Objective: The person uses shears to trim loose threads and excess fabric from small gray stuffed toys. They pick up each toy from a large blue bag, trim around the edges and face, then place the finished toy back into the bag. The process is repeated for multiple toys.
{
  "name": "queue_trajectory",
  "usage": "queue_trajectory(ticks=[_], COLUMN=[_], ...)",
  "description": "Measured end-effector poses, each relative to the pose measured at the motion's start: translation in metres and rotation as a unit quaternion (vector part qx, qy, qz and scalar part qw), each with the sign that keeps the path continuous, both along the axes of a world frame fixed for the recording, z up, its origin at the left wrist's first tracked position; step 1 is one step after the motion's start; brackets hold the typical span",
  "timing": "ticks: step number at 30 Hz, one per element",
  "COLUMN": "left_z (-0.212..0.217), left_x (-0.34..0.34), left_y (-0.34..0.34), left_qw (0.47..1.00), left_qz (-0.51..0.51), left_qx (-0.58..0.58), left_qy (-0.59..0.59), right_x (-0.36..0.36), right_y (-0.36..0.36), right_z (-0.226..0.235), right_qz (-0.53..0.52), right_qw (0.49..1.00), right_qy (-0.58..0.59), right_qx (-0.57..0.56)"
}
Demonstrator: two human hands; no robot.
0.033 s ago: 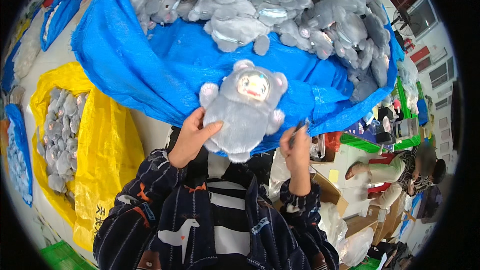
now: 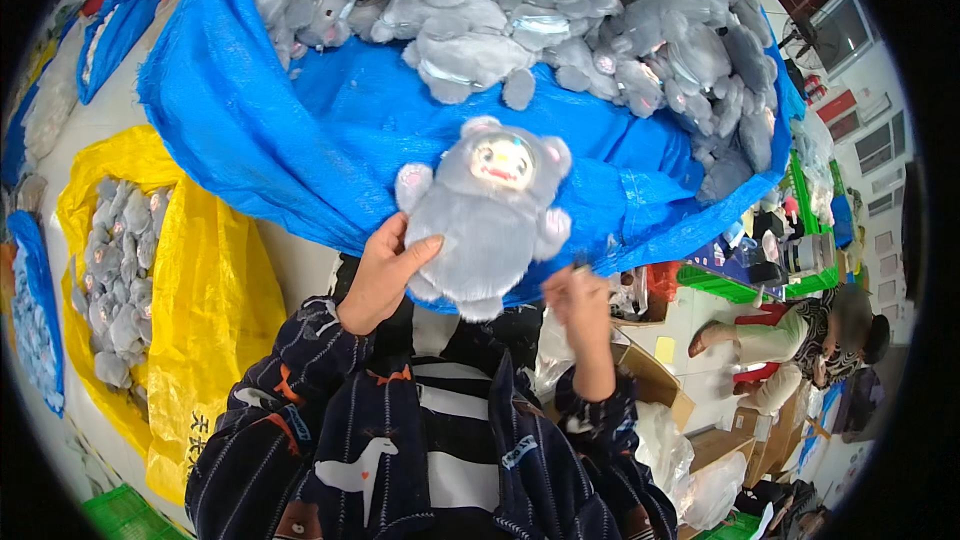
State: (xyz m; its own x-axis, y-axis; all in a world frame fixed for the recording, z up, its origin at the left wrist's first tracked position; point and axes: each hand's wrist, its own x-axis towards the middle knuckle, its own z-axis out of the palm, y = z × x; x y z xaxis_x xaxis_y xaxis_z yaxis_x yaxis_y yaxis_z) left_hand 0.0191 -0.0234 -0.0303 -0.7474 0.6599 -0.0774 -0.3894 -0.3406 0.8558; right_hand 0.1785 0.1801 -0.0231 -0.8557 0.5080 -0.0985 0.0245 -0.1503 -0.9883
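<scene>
A grey plush toy point(image 2: 478, 225) with a pale printed face, round ears and pinkish paws is held up before me, face toward me. My left hand point(image 2: 385, 275) pinches its lower left side, thumb on the front and the fingers mostly hidden behind. To the right of the toy, apart from it, my right hand point(image 2: 582, 305) is closed and smeared by motion. A small dark tool point(image 2: 581, 263) sticks up from its fingers; its exact kind is unclear. Behind the toy lies a large blue woven sack point(image 2: 350, 120), spread wide and heaped with grey plush toys point(image 2: 460, 55).
On the left stands a yellow sack point(image 2: 215, 290) filled with more grey plush pieces. Cardboard boxes point(image 2: 655, 380) and clear plastic bags point(image 2: 665, 450) are at my right. Farther right, beyond a green crate point(image 2: 815, 285), a seated person point(image 2: 800, 350) is visible.
My right hand has shifted slightly left and down, toward my body, and blurred. The toy in my left hand has barely moved.
</scene>
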Motion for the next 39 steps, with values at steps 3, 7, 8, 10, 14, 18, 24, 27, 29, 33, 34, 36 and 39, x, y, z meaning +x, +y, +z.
queue_trajectory(ticks=[3,7,8,10,14,18,24,27,29,33,34,36,39], left_z=[-0.001,-0.002,0.0,0.004,0.023,0.018,0.003,-0.005,-0.008,-0.02,-0.018,-0.021,-0.025], left_x=[0.01,0.007,0.006,-0.009,-0.009,-0.026,-0.016,-0.012,-0.011,-0.011,-0.012,-0.012,-0.012], left_y=[0.022,0.023,0.018,0.005,-0.009,-0.022,-0.026,-0.027,-0.031,-0.042,-0.044,-0.048,-0.051], left_qw=[0.999,0.986,0.98,0.986,0.976,0.983,0.978,0.973,0.978,0.99,0.984,0.982,0.985], left_qz=[-0.006,-0.081,-0.036,-0.034,-0.105,-0.058,-0.026,-0.069,-0.093,-0.069,-0.063,-0.066,-0.07], left_qx=[0.012,-0.095,-0.094,-0.03,0.186,0.144,0.129,0.143,0.126,0.039,0.055,0.045,0.012], left_qy=[-0.029,0.114,0.174,0.163,-0.049,-0.1,-0.162,-0.167,-0.138,-0.12,-0.156,-0.172,-0.155], right_x=[-0.001,-0.028,-0.032,-0.049,-0.081,-0.086,-0.081,-0.095,-0.096,-0.098,-0.096,-0.092,-0.096], right_y=[-0.048,-0.054,-0.043,-0.045,-0.062,-0.073,-0.042,-0.053,-0.046,-0.04,-0.038,-0.036,-0.032], right_z=[0.003,0.02,0.023,0.035,0.034,0.031,0.021,0.025,0.032,0.026,0.026,0.031,0.03], right_qz=[-0.016,-0.149,-0.132,-0.072,0.037,0.108,-0.056,-0.101,-0.066,-0.09,-0.095,-0.097,-0.037], right_qw=[0.991,0.98,0.939,0.914,0.88,0.937,0.995,0.994,0.997,0.978,0.965,0.93,0.861], right_qy=[-0.079,0.033,0.067,0.111,0.149,0.1,-0.056,0.03,-0.021,0.036,0.035,-0.001,0.143], right_qx=[0.107,0.125,0.311,0.384,0.45,0.317,0.062,0.03,0.031,0.184,0.242,0.355,0.487])
